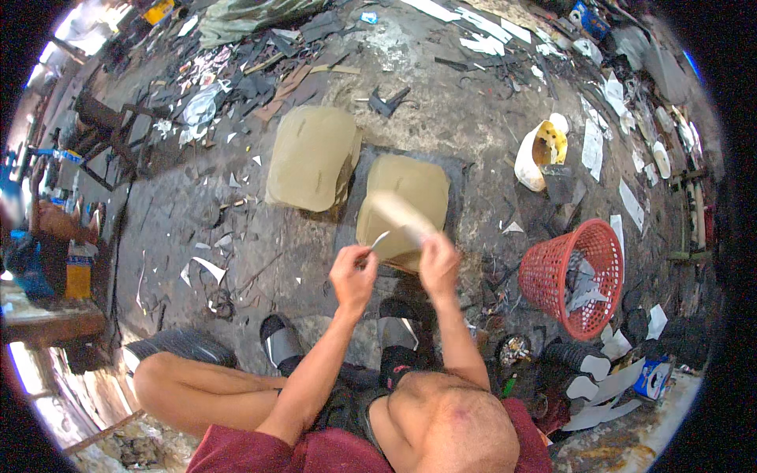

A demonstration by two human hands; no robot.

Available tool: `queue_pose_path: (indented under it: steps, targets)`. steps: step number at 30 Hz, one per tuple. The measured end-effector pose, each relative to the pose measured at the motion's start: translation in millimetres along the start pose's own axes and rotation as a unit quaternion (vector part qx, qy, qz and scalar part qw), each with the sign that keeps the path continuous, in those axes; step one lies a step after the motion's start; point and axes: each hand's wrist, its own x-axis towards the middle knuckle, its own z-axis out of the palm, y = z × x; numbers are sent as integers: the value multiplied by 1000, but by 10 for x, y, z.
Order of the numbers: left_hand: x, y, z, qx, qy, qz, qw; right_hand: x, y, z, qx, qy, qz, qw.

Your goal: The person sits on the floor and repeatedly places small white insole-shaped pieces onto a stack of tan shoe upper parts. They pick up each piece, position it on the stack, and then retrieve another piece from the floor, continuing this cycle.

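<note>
My left hand (352, 276) is closed in a pinch on a small, thin, pale curved piece (380, 238) whose tip points up and to the right. Close beside it, my right hand (439, 264) grips one end of a beige elongated piece (404, 213), smeared by motion; its exact kind cannot be made out. Both hands are raised over the near edge of an olive-tan block with rounded corners (406, 173). A second, similar olive-tan block (311, 158) stands to its left and a little farther off. Neither hand visibly touches the blocks.
A red perforated basket (544, 264) leans at the right with pale scraps inside. Beyond it lies a cut-open white and yellow container (540, 154). Dark soles (576, 359) and pale cutouts sit at the lower right. Scraps litter the floor (205, 272). A wooden bench (59, 323) stands left.
</note>
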Motion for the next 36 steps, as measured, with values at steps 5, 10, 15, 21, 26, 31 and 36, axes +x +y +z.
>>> queue_pose_path:
  steps: [5,10,15,21,26,31,36]
  targets:
    - [72,-29,440,118,-170,111,972,441,-93,-380,-4,128,-202,971]
    - [3,-166,425,102,-220,123,962,270,-269,-331,-3,168,-362,917]
    - [72,-258,383,97,-211,147,962,499,-360,-658,24,196,-97,976]
    - [127,-237,196,210,-264,193,921,570,-254,-623,20,58,-298,953]
    - [130,-340,171,238,-272,185,914,-3,146,151,-7,-117,-229,966]
    - [107,-422,165,226,-283,159,918,-303,353,255,-140,-25,-313,939]
    - [122,-361,184,223,-275,154,922,154,260,96,-120,-71,-221,965]
